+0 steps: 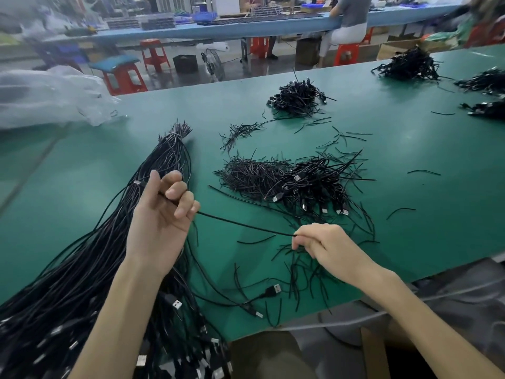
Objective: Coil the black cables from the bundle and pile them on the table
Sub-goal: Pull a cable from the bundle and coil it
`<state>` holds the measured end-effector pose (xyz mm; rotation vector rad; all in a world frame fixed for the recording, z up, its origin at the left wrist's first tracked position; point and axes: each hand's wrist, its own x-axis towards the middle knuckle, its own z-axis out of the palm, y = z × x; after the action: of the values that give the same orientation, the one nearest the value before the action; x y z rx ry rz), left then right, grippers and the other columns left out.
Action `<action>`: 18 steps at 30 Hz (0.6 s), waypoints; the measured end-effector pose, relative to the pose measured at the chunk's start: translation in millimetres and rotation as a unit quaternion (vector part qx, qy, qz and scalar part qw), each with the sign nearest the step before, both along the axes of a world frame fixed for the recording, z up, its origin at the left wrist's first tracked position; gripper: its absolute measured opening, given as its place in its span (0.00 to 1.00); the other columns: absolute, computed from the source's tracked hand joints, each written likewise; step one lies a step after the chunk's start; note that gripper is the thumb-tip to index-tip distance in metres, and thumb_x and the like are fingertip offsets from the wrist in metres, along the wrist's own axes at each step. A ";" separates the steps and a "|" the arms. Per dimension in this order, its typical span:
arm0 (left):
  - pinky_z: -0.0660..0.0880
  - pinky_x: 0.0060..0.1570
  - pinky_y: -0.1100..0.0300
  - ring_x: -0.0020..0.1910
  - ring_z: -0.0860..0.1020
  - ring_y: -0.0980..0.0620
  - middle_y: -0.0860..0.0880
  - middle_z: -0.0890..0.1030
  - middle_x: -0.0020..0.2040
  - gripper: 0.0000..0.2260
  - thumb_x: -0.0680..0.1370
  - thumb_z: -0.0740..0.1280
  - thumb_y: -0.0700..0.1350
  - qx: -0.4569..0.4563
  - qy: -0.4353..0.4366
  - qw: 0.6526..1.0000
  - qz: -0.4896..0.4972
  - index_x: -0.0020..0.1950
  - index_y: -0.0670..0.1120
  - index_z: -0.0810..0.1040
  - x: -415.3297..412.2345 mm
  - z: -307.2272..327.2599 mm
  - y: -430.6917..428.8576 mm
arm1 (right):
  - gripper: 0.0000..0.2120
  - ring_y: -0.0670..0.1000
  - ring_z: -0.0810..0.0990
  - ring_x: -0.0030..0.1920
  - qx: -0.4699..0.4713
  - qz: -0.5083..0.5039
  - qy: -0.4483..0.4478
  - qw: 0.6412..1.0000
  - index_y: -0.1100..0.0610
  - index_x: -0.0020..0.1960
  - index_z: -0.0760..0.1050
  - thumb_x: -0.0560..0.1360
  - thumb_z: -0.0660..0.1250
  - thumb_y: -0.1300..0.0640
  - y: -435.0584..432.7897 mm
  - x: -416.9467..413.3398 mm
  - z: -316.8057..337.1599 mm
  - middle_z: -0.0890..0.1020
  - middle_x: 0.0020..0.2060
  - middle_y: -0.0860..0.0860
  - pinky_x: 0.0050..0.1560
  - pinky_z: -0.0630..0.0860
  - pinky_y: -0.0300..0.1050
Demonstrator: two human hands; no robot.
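Progress looks to be somewhere in the middle. A thick bundle of long black cables with silver USB plugs [109, 242] lies along the left of the frame, tied near its far end and fanning out toward the lower left corner. It holds a great many cables not yet coiled. At the centre of the frame, on the green bench [410, 165], sits a heap of coiled black cables [308, 184]. A smaller heap [297, 98] lies beyond it toward the top centre, and more dark heaps [410, 64] lie at the upper right, though who made those far ones cannot be told. Short black wire ties [240, 129] are scattered between and around the heaps. The left hand [161, 212] is raised over the bundle, its fingers [180, 209] curled round a single black cable [246, 225]. That cable runs taut, down and to the right, to the right hand [322, 247], whose fingers [299, 243] pinch it low over the bench at the lower centre. No loop shows in this cable, so its coil appears not yet begun. Judging by the bundle against the heaps, most of the work is left to do.
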<state>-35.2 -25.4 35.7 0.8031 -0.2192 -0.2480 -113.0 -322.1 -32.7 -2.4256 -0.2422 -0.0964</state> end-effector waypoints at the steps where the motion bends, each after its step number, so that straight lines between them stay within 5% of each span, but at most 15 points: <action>1: 0.70 0.34 0.65 0.26 0.66 0.58 0.56 0.69 0.31 0.18 0.87 0.54 0.54 0.026 -0.041 0.998 -0.031 0.47 0.47 0.77 -3.5 1.3 2.0 | 0.14 0.38 0.75 0.40 0.011 0.000 0.009 1.000 0.48 0.45 0.80 0.83 0.63 0.63 -0.3 0.6 -1.1 0.77 0.36 0.27 0.46 0.65 0.34; 4: 0.68 0.28 0.63 0.22 0.69 0.56 0.53 0.73 0.27 0.22 0.87 0.56 0.55 0.196 -0.180 0.944 -0.198 0.42 0.45 0.78 -12.8 8.4 11.9 | 0.13 0.42 0.71 0.29 0.079 -0.017 0.028 0.996 0.46 0.43 0.81 0.84 0.64 0.56 -1.5 3.3 1.7 0.79 0.31 0.43 0.35 0.68 0.37; 8: 0.76 0.36 0.56 0.37 0.84 0.49 0.48 0.87 0.44 0.23 0.86 0.54 0.59 0.545 -0.276 0.694 -0.381 0.55 0.45 0.82 -19.5 7.4 0.5 | 0.15 0.45 0.71 0.27 0.155 -0.040 -0.020 0.987 0.50 0.40 0.79 0.84 0.63 0.50 8.9 9.6 23.7 0.78 0.28 0.52 0.33 0.70 0.35; 10: 0.80 0.55 0.52 0.50 0.84 0.53 0.54 0.85 0.54 0.25 0.82 0.53 0.64 0.637 -0.278 0.631 -0.346 0.59 0.49 0.81 -17.6 -6.3 -11.6 | 0.17 0.50 0.72 0.27 0.187 -0.031 -0.049 0.981 0.53 0.39 0.78 0.84 0.61 0.49 23.7 10.0 37.9 0.77 0.28 0.53 0.34 0.70 0.36; 12: 0.71 0.72 0.51 0.64 0.77 0.60 0.58 0.79 0.64 0.25 0.80 0.53 0.65 0.648 -0.234 0.668 -0.281 0.70 0.56 0.75 -19.0 -17.4 -20.8 | 0.18 0.54 0.74 0.29 0.211 -0.012 -0.072 0.975 0.53 0.40 0.77 0.84 0.60 0.48 41.1 6.6 50.4 0.77 0.28 0.53 0.34 0.71 0.40; 14: 0.60 0.80 0.50 0.75 0.67 0.62 0.61 0.70 0.75 0.23 0.84 0.51 0.62 0.539 -0.211 0.782 -0.231 0.77 0.57 0.69 -20.0 -21.9 -23.9 | 0.17 0.55 0.73 0.30 0.233 0.017 -0.082 0.969 0.53 0.42 0.77 0.85 0.59 0.49 57.3 1.0 58.5 0.76 0.28 0.52 0.34 0.71 0.45; 15: 0.58 0.80 0.45 0.72 0.69 0.66 0.62 0.69 0.77 0.22 0.86 0.49 0.61 0.493 -0.211 0.815 -0.218 0.78 0.59 0.68 -20.3 -25.6 -23.8 | 0.16 0.55 0.72 0.30 0.240 0.032 -0.082 0.967 0.54 0.42 0.77 0.85 0.59 0.50 63.8 -2.2 60.1 0.75 0.28 0.52 0.34 0.70 0.46; 16: 0.61 0.77 0.38 0.75 0.68 0.55 0.63 0.69 0.77 0.23 0.87 0.46 0.62 0.493 -0.225 0.817 -0.198 0.78 0.62 0.68 -22.0 -28.3 -25.0 | 0.16 0.54 0.71 0.30 0.239 0.046 -0.081 0.967 0.54 0.43 0.77 0.86 0.59 0.51 69.9 -5.1 60.1 0.75 0.28 0.52 0.34 0.70 0.46; 17: 0.70 0.69 0.35 0.59 0.53 0.55 0.62 0.71 0.76 0.24 0.87 0.44 0.62 0.544 -0.234 0.790 -0.155 0.78 0.62 0.67 -21.6 -33.9 -25.6 | 0.15 0.51 0.70 0.30 0.223 0.059 -0.080 0.970 0.55 0.43 0.77 0.86 0.59 0.53 75.5 -7.7 58.8 0.74 0.28 0.51 0.34 0.69 0.44; 18: 0.77 0.56 0.44 0.54 0.76 0.66 0.56 0.74 0.75 0.25 0.87 0.44 0.60 0.610 -0.224 0.752 -0.111 0.79 0.57 0.67 -20.2 -35.6 -28.2 | 0.14 0.46 0.70 0.31 0.191 0.068 -0.081 0.976 0.56 0.44 0.77 0.86 0.60 0.55 80.6 -10.0 55.9 0.74 0.28 0.47 0.37 0.69 0.42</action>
<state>-55.4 -53.6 0.2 2.1697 -0.6385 -0.4243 -123.1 -241.5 23.2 -2.0147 -0.4225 -0.2550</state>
